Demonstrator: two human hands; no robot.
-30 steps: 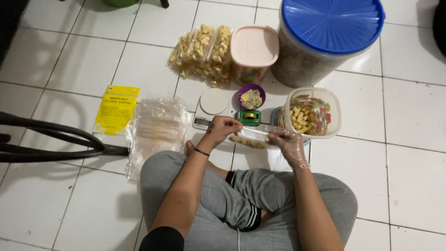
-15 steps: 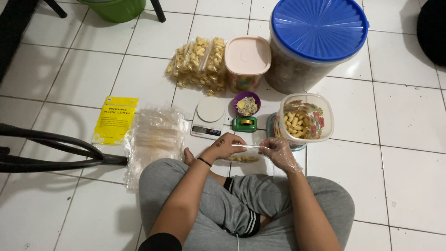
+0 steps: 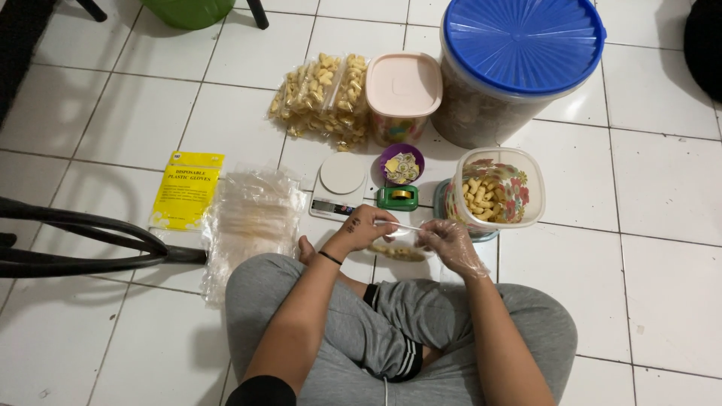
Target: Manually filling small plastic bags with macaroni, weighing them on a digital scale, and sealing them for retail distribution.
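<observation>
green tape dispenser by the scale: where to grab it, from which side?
Pinch the green tape dispenser across its two long flat sides, coming straight down from above. It sits low and upright, with the purple bowl and scale close by, so a top approach looks clearest.

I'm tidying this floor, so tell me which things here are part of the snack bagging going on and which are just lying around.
In use:
left hand and gloved right hand, both on the small snack bag
open snack tub
kitchen scale
green tape dispenser
empty bag stack
filled bags

Lying about:
yellow glove packet
blue-lidded drum
green bin
</observation>
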